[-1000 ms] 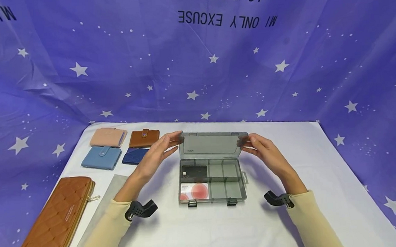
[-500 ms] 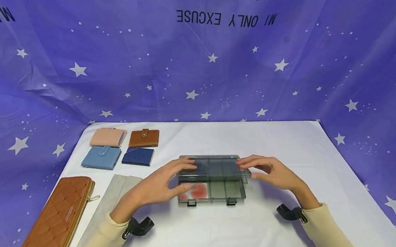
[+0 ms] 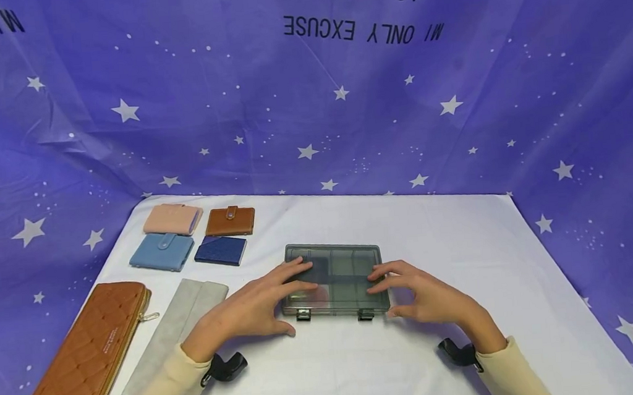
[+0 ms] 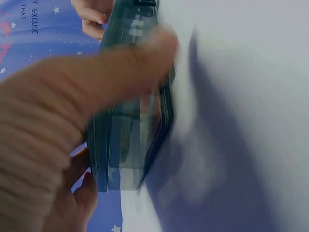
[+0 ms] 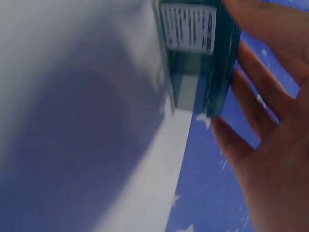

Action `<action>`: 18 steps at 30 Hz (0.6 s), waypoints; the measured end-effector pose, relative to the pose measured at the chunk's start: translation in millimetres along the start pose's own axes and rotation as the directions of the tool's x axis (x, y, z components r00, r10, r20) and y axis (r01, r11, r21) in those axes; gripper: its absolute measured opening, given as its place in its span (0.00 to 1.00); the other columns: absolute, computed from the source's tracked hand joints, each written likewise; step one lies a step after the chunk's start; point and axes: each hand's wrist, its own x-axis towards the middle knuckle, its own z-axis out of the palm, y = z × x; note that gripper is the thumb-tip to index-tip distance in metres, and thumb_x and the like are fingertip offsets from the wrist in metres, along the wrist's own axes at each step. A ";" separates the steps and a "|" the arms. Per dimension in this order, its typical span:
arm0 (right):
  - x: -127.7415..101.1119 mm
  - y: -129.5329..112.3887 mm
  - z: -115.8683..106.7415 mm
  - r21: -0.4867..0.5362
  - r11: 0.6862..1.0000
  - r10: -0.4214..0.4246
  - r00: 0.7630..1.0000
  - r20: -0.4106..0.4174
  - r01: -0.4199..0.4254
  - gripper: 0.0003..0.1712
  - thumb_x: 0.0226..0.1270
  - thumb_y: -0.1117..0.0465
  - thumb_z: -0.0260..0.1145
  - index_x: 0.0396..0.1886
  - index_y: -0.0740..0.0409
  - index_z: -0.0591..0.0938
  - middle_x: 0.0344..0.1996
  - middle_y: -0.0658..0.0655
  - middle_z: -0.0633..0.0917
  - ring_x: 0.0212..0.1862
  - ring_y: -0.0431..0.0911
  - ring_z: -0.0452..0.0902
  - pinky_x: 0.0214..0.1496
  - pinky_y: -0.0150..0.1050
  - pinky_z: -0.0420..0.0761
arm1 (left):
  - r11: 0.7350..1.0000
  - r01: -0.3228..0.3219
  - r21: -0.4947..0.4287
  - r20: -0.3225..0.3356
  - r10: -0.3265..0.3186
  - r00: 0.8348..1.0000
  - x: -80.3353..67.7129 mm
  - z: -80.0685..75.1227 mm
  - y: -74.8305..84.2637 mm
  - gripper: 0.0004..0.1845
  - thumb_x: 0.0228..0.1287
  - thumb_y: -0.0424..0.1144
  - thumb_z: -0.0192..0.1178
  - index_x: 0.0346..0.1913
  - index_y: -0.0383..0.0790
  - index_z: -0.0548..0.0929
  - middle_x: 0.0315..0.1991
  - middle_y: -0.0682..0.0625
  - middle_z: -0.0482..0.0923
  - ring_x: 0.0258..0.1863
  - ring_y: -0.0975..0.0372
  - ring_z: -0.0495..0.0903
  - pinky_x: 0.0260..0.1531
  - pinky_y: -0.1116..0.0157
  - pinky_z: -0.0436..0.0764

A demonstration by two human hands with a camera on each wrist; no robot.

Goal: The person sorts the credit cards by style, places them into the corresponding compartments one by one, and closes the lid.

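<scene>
A smoky clear plastic compartment box [image 3: 350, 269] lies on the white tablecloth with its lid down. Its front latches [image 3: 366, 314] jut out at the near edge; whether they are fastened I cannot tell. Through the lid a dark card and a reddish card show faintly in the left compartments. My left hand [image 3: 252, 305] rests its fingertips on the lid's left part, thumb near the front left corner. On the right edge of the lid lie the fingers of my right hand [image 3: 427, 291], its thumb by the front right corner. A barcode label [image 5: 189, 28] marks the box's side in the right wrist view.
At the left lie a brown quilted zip wallet [image 3: 91, 348] and a grey folded wallet [image 3: 178, 326]. Behind them are small pink [image 3: 172, 219], brown [image 3: 231, 221], light blue [image 3: 161, 252] and navy [image 3: 221, 249] card holders. A purple starry cloth [image 3: 309, 99] stands behind the table.
The raised lid has swung down toward me onto the box, covering the cards. Both hands have come down and nearer with it, from the lid's upper corners to its top.
</scene>
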 end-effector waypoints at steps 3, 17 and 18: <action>4.6 -9.5 5.9 -0.153 0.986 -0.068 0.998 0.005 0.068 0.35 0.56 0.60 0.87 0.65 0.43 0.86 0.69 0.49 0.77 0.72 0.50 0.70 0.67 0.55 0.77 | 1.000 -0.009 0.028 -0.029 0.010 1.000 0.4 2.2 0.3 0.41 0.57 0.33 0.81 0.74 0.52 0.79 0.84 0.44 0.62 0.85 0.47 0.56 0.64 0.48 0.80; 15.7 -24.0 31.4 -0.370 0.929 -0.041 0.996 -0.080 0.008 0.38 0.52 0.63 0.89 0.61 0.46 0.80 0.64 0.53 0.75 0.70 0.54 0.68 0.68 0.54 0.76 | 0.977 0.002 0.214 -0.110 0.022 0.994 2.1 12.8 6.8 0.36 0.59 0.34 0.79 0.71 0.53 0.80 0.80 0.44 0.68 0.82 0.47 0.63 0.60 0.51 0.83; 15.5 -23.3 31.1 -0.359 0.933 -0.036 0.996 -0.078 0.006 0.38 0.52 0.62 0.89 0.62 0.46 0.80 0.64 0.53 0.75 0.70 0.54 0.68 0.69 0.55 0.76 | 0.977 -0.003 0.214 -0.112 0.027 0.993 1.6 13.0 6.4 0.36 0.59 0.35 0.80 0.71 0.53 0.80 0.80 0.44 0.69 0.82 0.47 0.63 0.61 0.51 0.83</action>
